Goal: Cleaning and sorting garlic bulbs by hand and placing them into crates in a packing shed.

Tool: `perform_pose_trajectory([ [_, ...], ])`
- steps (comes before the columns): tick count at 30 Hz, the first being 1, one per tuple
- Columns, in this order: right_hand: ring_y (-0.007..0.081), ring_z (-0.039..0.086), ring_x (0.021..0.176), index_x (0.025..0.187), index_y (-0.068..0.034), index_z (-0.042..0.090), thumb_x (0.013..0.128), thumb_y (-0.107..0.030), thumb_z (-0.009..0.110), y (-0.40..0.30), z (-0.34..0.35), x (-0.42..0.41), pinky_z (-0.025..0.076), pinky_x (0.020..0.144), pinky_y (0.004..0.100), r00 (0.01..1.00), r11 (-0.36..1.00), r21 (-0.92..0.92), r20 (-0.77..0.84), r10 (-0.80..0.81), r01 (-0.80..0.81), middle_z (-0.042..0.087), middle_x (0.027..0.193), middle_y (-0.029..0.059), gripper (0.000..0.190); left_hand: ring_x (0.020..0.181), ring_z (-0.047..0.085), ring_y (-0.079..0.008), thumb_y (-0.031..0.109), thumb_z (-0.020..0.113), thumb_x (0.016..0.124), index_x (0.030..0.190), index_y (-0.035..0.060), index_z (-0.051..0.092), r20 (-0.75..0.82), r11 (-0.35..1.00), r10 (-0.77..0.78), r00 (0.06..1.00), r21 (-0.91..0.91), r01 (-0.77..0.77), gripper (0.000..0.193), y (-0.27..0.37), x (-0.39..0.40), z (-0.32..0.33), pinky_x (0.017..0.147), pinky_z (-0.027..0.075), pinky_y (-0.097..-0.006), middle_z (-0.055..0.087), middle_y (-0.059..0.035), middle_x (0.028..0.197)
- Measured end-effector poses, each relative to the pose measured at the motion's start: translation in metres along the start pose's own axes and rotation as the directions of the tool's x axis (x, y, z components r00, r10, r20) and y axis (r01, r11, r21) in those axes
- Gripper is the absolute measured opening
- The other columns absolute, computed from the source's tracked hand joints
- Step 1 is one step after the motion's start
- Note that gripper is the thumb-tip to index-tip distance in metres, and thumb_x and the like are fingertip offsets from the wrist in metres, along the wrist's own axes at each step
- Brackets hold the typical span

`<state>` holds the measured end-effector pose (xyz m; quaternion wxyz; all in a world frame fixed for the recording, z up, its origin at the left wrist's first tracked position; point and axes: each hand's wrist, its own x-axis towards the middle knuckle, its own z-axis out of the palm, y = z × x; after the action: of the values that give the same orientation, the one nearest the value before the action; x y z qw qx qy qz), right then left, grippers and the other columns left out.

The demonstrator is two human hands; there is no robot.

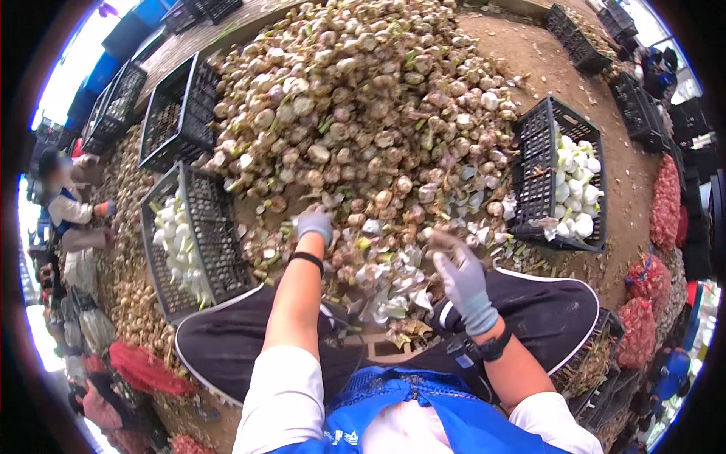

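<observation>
A large heap of untrimmed garlic bulbs (363,108) lies in front of me. My left hand (315,222), in a grey work glove, reaches to the heap's near edge; its fingertips are blurred and whether it holds a bulb is unclear. My right hand (460,275), gloved the same, is raised above my right knee with its fingers apart; no bulb shows in it. Loose white garlic skins (391,281) lie between the two hands. Cleaned white bulbs (575,187) fill part of the right crate, and others with stems (173,232) lie in the left crate.
Black plastic crates stand tilted at the right (533,164) and left (218,238), with another crate (178,113) behind the left one. A co-worker (71,207) is at the far left. Red mesh sacks (665,204) line the right side. My crossed legs border the skins.
</observation>
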<state>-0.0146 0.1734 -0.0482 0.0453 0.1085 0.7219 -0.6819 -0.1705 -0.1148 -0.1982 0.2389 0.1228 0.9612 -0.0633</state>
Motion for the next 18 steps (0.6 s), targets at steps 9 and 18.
perform_pose_trajectory([
  [9,0.0162,0.054,0.111,0.120,0.003,0.055,0.092,-0.008,0.051,-0.015,0.009,-0.002,0.039,0.098,0.0280,0.970,0.965,0.121,0.103,0.220,-0.232,0.060,0.117,0.0093,0.030,0.096,0.064,-0.0294,0.004,0.057,0.083,0.109,0.0090,0.065,0.097,0.774,-0.372,0.923,-0.517,0.366,0.027,-0.033,0.017,-0.023,0.083,0.051,-0.0373,0.067,-0.0108,0.108],
  [18,0.0253,0.064,0.089,0.136,-0.009,0.035,0.100,-0.040,0.038,-0.037,0.014,0.005,0.055,0.079,0.0371,0.812,0.598,0.554,0.458,0.363,-0.580,0.058,0.114,0.0122,0.048,0.092,0.059,-0.0104,-0.015,0.055,0.077,0.103,0.0016,0.061,-0.160,0.014,0.526,0.835,-0.980,-0.197,0.031,0.084,-0.096,-0.155,0.084,0.048,-0.0245,0.063,-0.0028,0.098],
])
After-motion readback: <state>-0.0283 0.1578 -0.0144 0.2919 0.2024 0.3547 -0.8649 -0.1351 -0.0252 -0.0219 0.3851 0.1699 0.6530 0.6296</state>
